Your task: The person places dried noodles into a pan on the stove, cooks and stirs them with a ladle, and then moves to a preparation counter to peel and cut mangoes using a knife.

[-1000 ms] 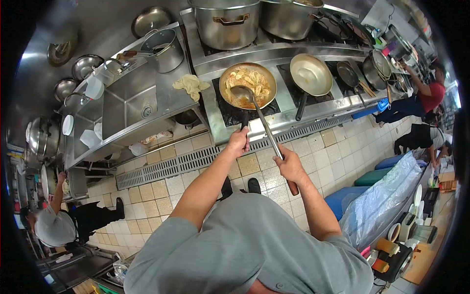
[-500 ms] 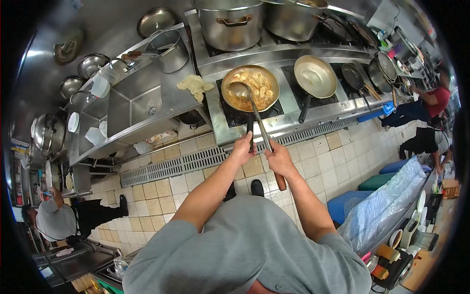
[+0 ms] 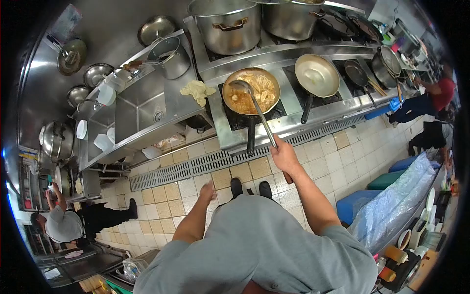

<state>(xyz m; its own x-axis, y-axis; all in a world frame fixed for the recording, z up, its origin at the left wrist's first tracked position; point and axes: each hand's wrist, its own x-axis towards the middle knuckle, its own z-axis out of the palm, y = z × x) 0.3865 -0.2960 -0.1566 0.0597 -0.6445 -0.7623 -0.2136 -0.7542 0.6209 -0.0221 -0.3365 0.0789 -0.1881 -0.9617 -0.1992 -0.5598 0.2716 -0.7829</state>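
Note:
A long-handled ladle (image 3: 262,115) is gripped in my right hand (image 3: 285,153), its wooden handle end showing below the fist. The ladle's bowl rests in a frying pan (image 3: 226,100) at the pan's upper left. Noodle-like strands and pale pieces lie in reddish-brown sauce (image 3: 242,103) inside this pan. Its black handle (image 3: 251,134) points toward me with no hand on it. My left hand (image 3: 208,191) is low over the floor, apart from the handle. Motion blurs its fingers, and I see nothing in it.
A second frying pan (image 3: 317,76) and a smaller dark pan (image 3: 356,73) sit to the right. Large stockpots (image 3: 227,36) stand behind. Left are a crumpled cloth (image 3: 198,92), a pot (image 3: 171,59) and a sink (image 3: 139,105). Other people (image 3: 61,225) stand at both sides.
My left hand has let go of the pan handle and moved down and left. My right hand still holds the ladle, its bowl remaining in the pan.

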